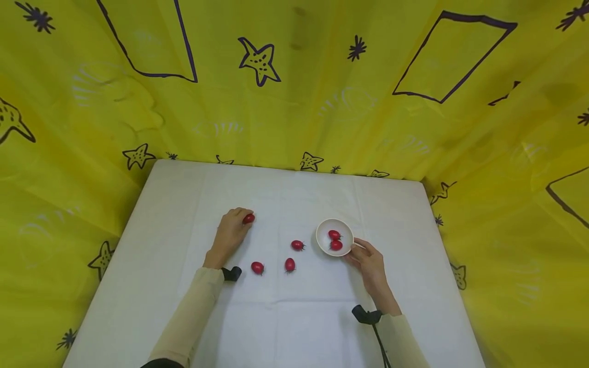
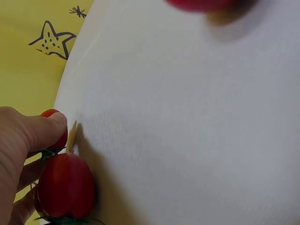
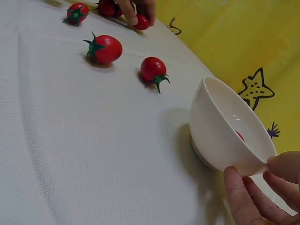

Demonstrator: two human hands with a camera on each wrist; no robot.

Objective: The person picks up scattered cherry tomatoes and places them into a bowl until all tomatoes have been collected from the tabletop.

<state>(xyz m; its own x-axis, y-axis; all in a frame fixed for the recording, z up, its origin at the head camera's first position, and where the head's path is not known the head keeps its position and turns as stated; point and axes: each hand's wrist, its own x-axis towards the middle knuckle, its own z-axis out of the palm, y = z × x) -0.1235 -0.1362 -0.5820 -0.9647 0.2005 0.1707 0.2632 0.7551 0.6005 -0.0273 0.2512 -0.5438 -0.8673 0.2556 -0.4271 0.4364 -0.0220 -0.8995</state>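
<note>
My left hand (image 1: 231, 232) grips a red cherry tomato (image 1: 249, 219) at the left of the white table. In the left wrist view, the thumb presses on that tomato, and another cherry tomato (image 2: 68, 185) sits close below it by the fingers. A thin pale pointed stick (image 2: 71, 136) shows between them; whether it pierces either is hidden. My right hand (image 1: 370, 266) holds a small white bowl (image 1: 324, 248) by its near right side, thumb at the rim and fingers underneath. Two cherry tomatoes (image 1: 335, 240) lie in the bowl, which looks tilted in the right wrist view.
Between the hands, three loose cherry tomatoes lie on the cloth: one at the left (image 1: 257, 268), one in the middle (image 1: 290, 265) and one nearer the bowl (image 1: 297, 245). Yellow curtains (image 1: 285, 122) with drawn stars surround the white table (image 1: 313, 327).
</note>
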